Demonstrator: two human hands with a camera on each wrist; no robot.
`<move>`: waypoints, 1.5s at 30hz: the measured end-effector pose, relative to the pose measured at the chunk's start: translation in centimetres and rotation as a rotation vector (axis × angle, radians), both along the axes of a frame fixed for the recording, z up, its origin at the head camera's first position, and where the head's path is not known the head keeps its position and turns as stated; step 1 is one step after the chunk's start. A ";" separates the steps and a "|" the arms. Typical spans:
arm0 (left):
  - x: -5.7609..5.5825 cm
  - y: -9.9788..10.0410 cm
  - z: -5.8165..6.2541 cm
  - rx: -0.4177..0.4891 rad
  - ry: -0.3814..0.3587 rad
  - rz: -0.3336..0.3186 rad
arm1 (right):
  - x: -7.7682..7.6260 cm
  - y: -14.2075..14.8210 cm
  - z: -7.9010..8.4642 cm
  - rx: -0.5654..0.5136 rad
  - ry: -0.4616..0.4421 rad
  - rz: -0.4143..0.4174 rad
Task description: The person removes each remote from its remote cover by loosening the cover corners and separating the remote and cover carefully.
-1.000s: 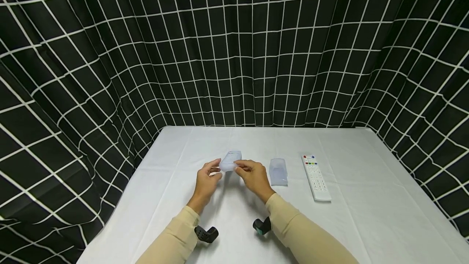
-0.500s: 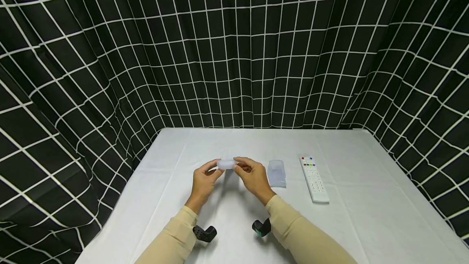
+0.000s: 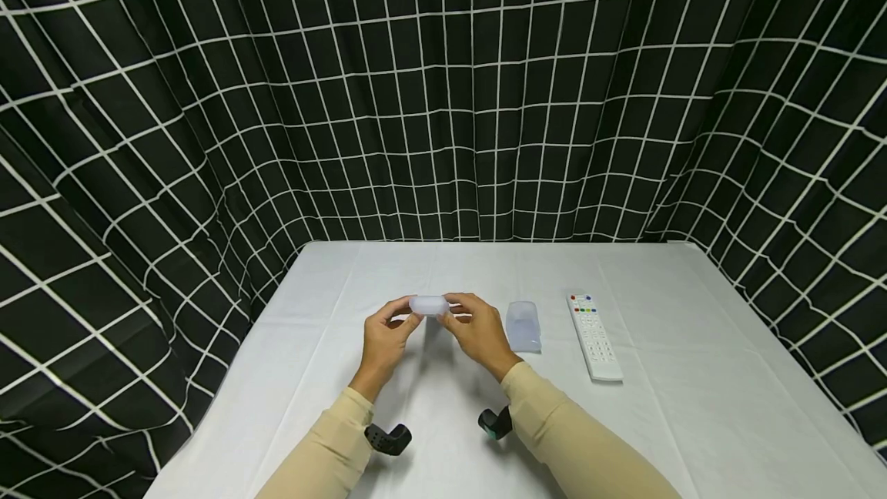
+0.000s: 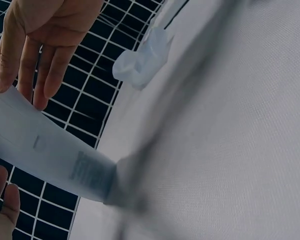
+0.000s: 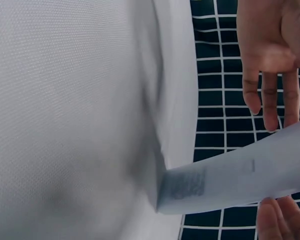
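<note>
A long, soft-looking translucent sleeve [image 3: 430, 305] is held above the white table, its near end facing the head camera. My left hand [image 3: 384, 337] pinches that end's left side with thumb and fingers. On the opposite side my right hand [image 3: 480, 329] pinches it the same way. Both wrist views show the sleeve [image 4: 55, 145] at full length, slightly curved, with small printed marks toward its far end. A shorter, clear sleeve-like piece [image 3: 523, 327] lies flat just right of my right hand.
A white remote control [image 3: 596, 339] with coloured buttons lies further right on the white-covered table [image 3: 693, 406]. Black curtain [image 3: 430, 98] with a white grid encloses the back and sides. Each wrist carries a small black device.
My left fingers have closed in on the sleeve's left side. The sleeve has tilted from showing its length to showing mostly its near end. The remote control and clear piece stay put.
</note>
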State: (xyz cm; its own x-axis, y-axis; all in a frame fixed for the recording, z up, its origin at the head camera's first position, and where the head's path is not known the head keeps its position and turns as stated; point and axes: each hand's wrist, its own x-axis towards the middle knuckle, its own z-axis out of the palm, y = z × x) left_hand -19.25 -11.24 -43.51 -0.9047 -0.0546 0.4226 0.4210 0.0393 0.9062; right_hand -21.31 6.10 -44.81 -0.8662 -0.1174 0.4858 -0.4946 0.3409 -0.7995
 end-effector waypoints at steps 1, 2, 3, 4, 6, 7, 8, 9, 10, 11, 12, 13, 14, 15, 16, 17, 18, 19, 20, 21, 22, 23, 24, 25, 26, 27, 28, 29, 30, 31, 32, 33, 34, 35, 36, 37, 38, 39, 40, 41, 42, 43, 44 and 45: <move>0.0 0.0 0.0 0.007 0.002 -0.007 | 0.0 -0.1 0.1 -0.007 0.007 0.002; 0.0 0.0 0.0 0.013 0.003 -0.016 | 0.0 -0.1 0.2 -0.016 0.007 0.003; 0.0 0.0 0.0 0.018 0.002 -0.024 | 0.1 -0.1 0.2 -0.021 0.010 0.004; 0.0 0.0 0.0 0.023 0.000 -0.034 | 0.1 -0.1 0.2 -0.023 0.014 0.003; -0.1 0.0 0.0 0.031 -0.013 -0.058 | 0.1 -0.2 0.3 -0.024 0.016 -0.002; -0.1 0.0 0.0 0.028 -0.023 -0.068 | 0.2 -0.2 0.5 -0.022 0.014 -0.009; -0.1 0.0 -0.1 0.019 -0.034 -0.073 | 0.3 -0.2 0.5 -0.025 0.013 -0.016; -0.2 0.0 -0.2 0.014 -0.047 -0.080 | 0.3 -0.2 0.6 -0.028 0.013 -0.020; -0.2 0.0 -0.3 0.005 -0.060 -0.083 | 0.3 -0.2 0.7 -0.031 0.014 -0.024; -0.2 0.0 -0.4 -0.007 -0.072 -0.084 | 0.4 -0.3 0.8 -0.037 0.011 -0.028; -0.4 -0.1 -0.7 -0.015 -0.082 -0.086 | 0.4 -0.3 0.9 -0.043 0.009 -0.030; -0.6 -0.1 -1.1 -0.016 -0.088 -0.086 | 0.4 -0.3 1.0 -0.049 0.004 -0.033; -0.8 -0.2 -1.5 -0.010 -0.090 -0.087 | 0.5 -0.3 1.1 -0.055 -0.002 -0.033; -1.0 -0.2 -1.9 -0.001 -0.088 -0.086 | 0.5 -0.3 1.2 -0.056 -0.005 -0.033; -1.2 -0.3 -2.2 0.007 -0.082 -0.082 | 0.6 -0.3 1.2 -0.056 -0.008 -0.035; -1.5 -0.3 -2.6 0.014 -0.078 -0.076 | 0.6 -0.3 1.3 -0.061 -0.012 -0.035; -1.8 -0.4 -2.9 0.017 -0.071 -0.066 | 0.6 -0.3 1.3 -0.061 -0.016 -0.040; -1.9 -0.4 -3.0 0.018 -0.061 -0.053 | 0.6 -0.3 1.4 -0.060 -0.019 -0.044; -2.0 -0.4 -3.1 0.017 -0.055 -0.043 | 0.6 -0.3 1.4 -0.061 -0.022 -0.047; -2.1 -0.3 -3.1 0.009 -0.051 -0.032 | 0.6 -0.2 1.5 -0.063 -0.023 -0.049; -2.1 -0.3 -3.1 0.001 -0.048 -0.022 | 0.6 -0.2 1.5 -0.068 -0.029 -0.049; -2.2 -0.3 -3.1 -0.007 -0.050 -0.015 | 0.5 -0.2 1.6 -0.072 -0.035 -0.051; -2.2 -0.3 -3.0 -0.008 -0.049 -0.011 | 0.5 -0.2 1.6 -0.072 -0.038 -0.053; -2.2 -0.3 -2.9 -0.003 -0.052 -0.013 | 0.5 -0.2 1.6 -0.074 -0.039 -0.052; -2.2 -0.3 -2.9 0.002 -0.058 -0.014 | 0.5 -0.2 1.6 -0.074 -0.039 -0.052; -2.2 -0.3 -2.8 0.006 -0.063 -0.013 | 0.5 -0.2 1.6 -0.073 -0.039 -0.050; -2.3 -0.3 -2.8 0.015 -0.068 -0.012 | 0.5 -0.2 1.5 -0.069 -0.038 -0.047; -2.3 -0.3 -2.7 0.026 -0.073 -0.015 | 0.5 -0.2 1.4 -0.060 -0.037 -0.045; -2.3 -0.3 -2.6 0.034 -0.076 -0.016 | 0.5 -0.2 1.3 -0.047 -0.034 -0.041; -2.3 -0.2 -2.5 0.035 -0.078 -0.017 | 0.5 -0.2 1.3 -0.033 -0.035 -0.036; -2.3 -0.2 -2.3 0.031 -0.079 -0.016 | 0.5 -0.3 1.2 -0.017 -0.042 -0.031; -2.1 -0.2 -2.1 0.023 -0.079 -0.014 | 0.5 -0.3 1.0 0.001 -0.050 -0.026; -1.9 -0.1 -1.7 0.014 -0.076 -0.013 | 0.5 -0.3 0.9 0.018 -0.061 -0.025; -1.6 0.0 -1.4 0.003 -0.074 -0.010 | 0.6 -0.3 0.8 0.031 -0.078 -0.024; -1.4 0.1 -1.0 -0.006 -0.073 -0.009 | 0.6 -0.3 0.7 0.043 -0.091 -0.025; -1.1 0.2 -0.6 -0.011 -0.072 -0.009 | 0.6 -0.3 0.6 0.052 -0.104 -0.026; -0.8 0.4 -0.3 -0.015 -0.070 -0.006 | 0.6 -0.3 0.5 0.056 -0.115 -0.028; -0.6 0.5 -0.1 -0.016 -0.068 -0.006 | 0.6 -0.3 0.5 0.060 -0.120 -0.034; -0.4 0.5 0.1 -0.018 -0.065 -0.005 | 0.5 -0.3 0.4 0.060 -0.120 -0.040; -0.4 0.5 0.1 -0.021 -0.068 -0.009 | 0.5 -0.3 0.3 0.059 -0.119 -0.045; -0.4 0.6 0.1 -0.028 -0.069 -0.015 | 0.4 -0.3 0.3 0.059 -0.115 -0.052; -0.3 0.6 0.2 -0.042 -0.075 -0.019 | 0.4 -0.2 0.2 0.059 -0.116 -0.060; -0.3 0.6 0.1 -0.058 -0.078 -0.021 | 0.4 -0.2 0.2 0.058 -0.116 -0.068; -0.2 0.6 0.2 -0.072 -0.086 -0.027 | 0.3 -0.1 0.2 0.059 -0.117 -0.075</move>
